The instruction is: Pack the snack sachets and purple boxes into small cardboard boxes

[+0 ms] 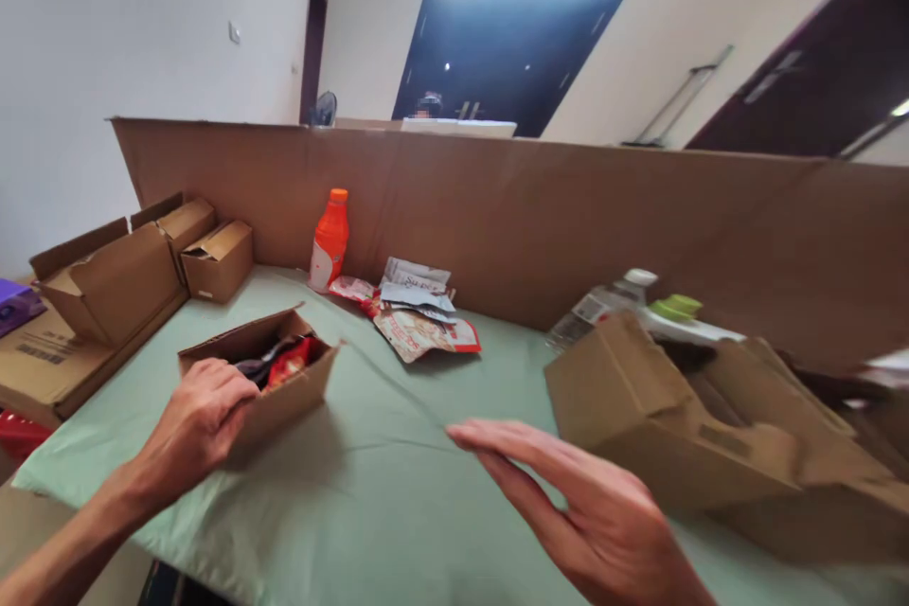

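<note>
My left hand (195,426) grips the near left corner of a small open cardboard box (284,398) on the green cloth. Red and dark packets (280,362) lie inside that box. My right hand (568,511) hovers flat over the cloth with fingers stretched out, holding nothing. It sits just left of a larger open cardboard box (639,407) at the right.
An orange bottle (330,241) stands by the cardboard wall (532,208). Snack packets (416,308) lie in a pile beside it. Several empty boxes (114,284) sit at the left. A clear bottle (603,303) and a green-lidded item (678,308) lie behind the right box.
</note>
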`<state>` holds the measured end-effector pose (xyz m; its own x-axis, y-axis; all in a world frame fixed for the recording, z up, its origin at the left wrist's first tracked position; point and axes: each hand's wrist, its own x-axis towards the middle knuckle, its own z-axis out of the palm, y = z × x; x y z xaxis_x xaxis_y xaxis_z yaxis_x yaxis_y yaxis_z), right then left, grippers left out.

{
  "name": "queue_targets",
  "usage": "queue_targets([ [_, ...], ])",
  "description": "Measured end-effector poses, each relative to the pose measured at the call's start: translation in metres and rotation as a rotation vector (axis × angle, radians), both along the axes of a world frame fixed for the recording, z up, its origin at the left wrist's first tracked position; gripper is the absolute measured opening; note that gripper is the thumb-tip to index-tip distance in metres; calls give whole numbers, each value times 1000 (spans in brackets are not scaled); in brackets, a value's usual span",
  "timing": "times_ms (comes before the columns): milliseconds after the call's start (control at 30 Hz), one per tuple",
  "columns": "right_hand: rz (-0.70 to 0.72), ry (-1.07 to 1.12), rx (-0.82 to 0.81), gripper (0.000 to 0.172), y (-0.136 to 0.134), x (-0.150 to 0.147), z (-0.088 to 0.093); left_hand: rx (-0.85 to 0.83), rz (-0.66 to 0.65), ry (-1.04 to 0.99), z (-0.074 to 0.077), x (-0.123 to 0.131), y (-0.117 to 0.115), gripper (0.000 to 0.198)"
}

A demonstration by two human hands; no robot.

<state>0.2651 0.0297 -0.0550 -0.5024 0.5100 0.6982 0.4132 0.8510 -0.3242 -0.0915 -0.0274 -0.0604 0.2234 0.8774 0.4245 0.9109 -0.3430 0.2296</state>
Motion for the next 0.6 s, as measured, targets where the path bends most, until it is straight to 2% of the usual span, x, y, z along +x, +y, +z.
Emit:
queue_targets([
  [67, 155, -57, -73, 27, 6, -31, 28, 11, -170, -53, 2, 23, -21, 23],
  [133, 270, -232, -205, 31, 13, -54, 45, 8, -305, -105, 1, 40, -36, 21],
  [233, 358, -656, -435, 22, 19, -71, 51, 10, -369, -158, -9, 55, -47, 24],
  [300, 368, -845, -500, 12, 17, -73, 47, 18, -378, -187, -16, 58, -48, 25],
  [367, 319, -889, -443, 17, 12, -73, 41, 26, -393, -203, -21, 59, -47, 25],
  [500, 135, -961, -146, 29, 5, -68, 20, 22, -440, -247, -25, 57, -45, 32],
  [600, 4, -1019, -78, 26, 8, -65, 3, 42, -351, -357, -40, 41, -46, 39],
])
